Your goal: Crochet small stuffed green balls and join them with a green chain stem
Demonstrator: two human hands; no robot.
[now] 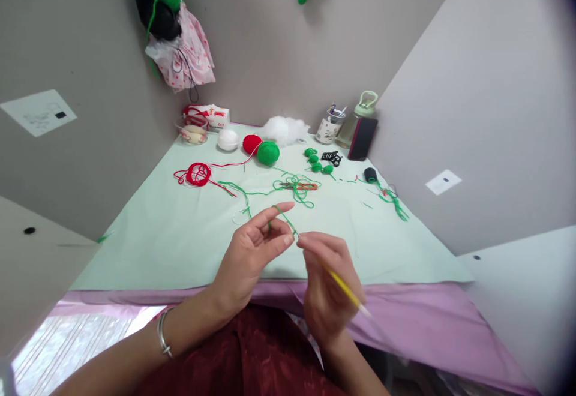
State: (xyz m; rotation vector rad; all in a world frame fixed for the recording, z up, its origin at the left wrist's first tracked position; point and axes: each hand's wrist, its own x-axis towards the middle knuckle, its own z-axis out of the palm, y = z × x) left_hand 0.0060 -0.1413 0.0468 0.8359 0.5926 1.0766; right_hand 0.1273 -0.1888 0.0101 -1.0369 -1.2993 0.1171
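Observation:
My left hand (252, 246) is raised over the front of the table, its thumb and a finger pinched on green yarn (284, 213). The strand runs over the stretched index finger and down to the pinch. Close beside it, my right hand (330, 282) grips a crochet hook (344, 288) with a yellow handle. The hook's tip meets the yarn at the left fingertips. Any stitches there are too small to make out. Behind the hands, loose green yarn lies tangled over scissors (310, 186) with orange handles, and a green yarn ball (268, 153) sits farther back.
A red yarn ball (252, 144), white ball (227, 140) and white stuffing (285, 131) stand at the back. Red yarn (198, 174) lies left. Small green crocheted pieces (315, 168), black thread spool (370, 175), phone (362, 139), bottle (348, 129) and pen cup (329, 129) are right. Walls enclose the table.

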